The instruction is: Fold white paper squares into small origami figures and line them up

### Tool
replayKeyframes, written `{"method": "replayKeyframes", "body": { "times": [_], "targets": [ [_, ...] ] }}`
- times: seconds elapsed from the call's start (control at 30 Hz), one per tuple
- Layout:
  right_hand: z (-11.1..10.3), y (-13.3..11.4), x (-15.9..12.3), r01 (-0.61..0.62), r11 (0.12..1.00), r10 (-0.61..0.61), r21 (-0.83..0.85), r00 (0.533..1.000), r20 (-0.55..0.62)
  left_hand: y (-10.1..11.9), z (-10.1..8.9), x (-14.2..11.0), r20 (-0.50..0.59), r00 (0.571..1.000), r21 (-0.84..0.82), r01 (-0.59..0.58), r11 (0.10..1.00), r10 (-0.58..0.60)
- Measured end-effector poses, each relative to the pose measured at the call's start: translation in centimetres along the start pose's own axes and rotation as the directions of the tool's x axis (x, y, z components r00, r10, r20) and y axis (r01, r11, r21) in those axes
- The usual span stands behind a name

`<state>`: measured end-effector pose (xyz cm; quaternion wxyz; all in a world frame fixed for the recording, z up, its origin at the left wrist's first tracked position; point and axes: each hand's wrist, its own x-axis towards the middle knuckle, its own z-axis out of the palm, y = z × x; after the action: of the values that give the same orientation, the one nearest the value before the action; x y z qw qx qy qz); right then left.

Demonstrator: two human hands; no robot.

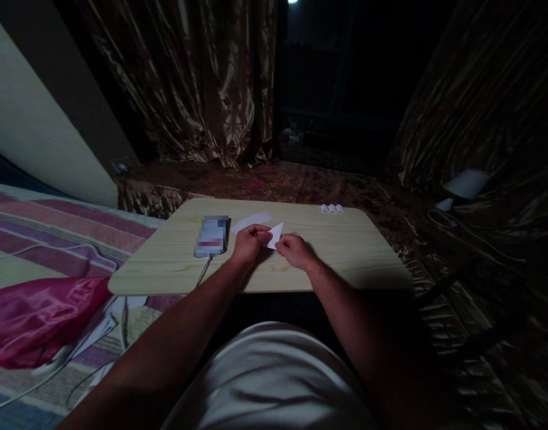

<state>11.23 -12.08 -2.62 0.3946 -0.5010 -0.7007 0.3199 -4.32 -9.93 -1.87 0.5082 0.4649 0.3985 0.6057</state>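
A small white piece of paper (pixel 275 236), folded to a pointed shape, is held up between both hands over the table. My left hand (pixel 251 242) pinches its left side, fingers closed on it. At its lower right corner, the thumb and fingers of my right hand (pixel 294 249) are closed on the paper. Behind my left hand lie flat white paper strips (pixel 253 222), partly covered by the hand. Several small folded white paper pieces (pixel 331 208) sit in a row near the table's far right edge.
On the pale wooden table (pixel 345 257), a phone (pixel 212 236) with a blurred screen lies left of my hands, its cable running off the near edge. A pink bag (pixel 45 316) rests on the striped bed (pixel 134 239). A white lamp (pixel 466 184) stands at right, near the curtains.
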Motion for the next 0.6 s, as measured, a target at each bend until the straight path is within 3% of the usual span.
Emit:
{"method": "replayKeyframes", "body": {
  "times": [0.23,0.33,0.6],
  "targets": [
    [0.0,0.0,-0.2,0.011,1.000,-0.011,0.018,1.000,-0.030,0.1,-0.2,0.4,-0.086,0.996,-0.071,0.023,0.997,-0.029],
    [0.0,-0.3,-0.2,0.016,0.999,-0.013,0.045,0.999,-0.049,0.4,0.0,0.1,-0.055,0.998,-0.053,0.012,0.998,-0.015],
    [-0.2,-1.3,-0.4,0.010,0.989,-0.017,0.148,0.999,0.048,1.1,0.5,-0.6,0.088,0.995,-0.065,0.063,0.996,-0.057]
  ]
}}
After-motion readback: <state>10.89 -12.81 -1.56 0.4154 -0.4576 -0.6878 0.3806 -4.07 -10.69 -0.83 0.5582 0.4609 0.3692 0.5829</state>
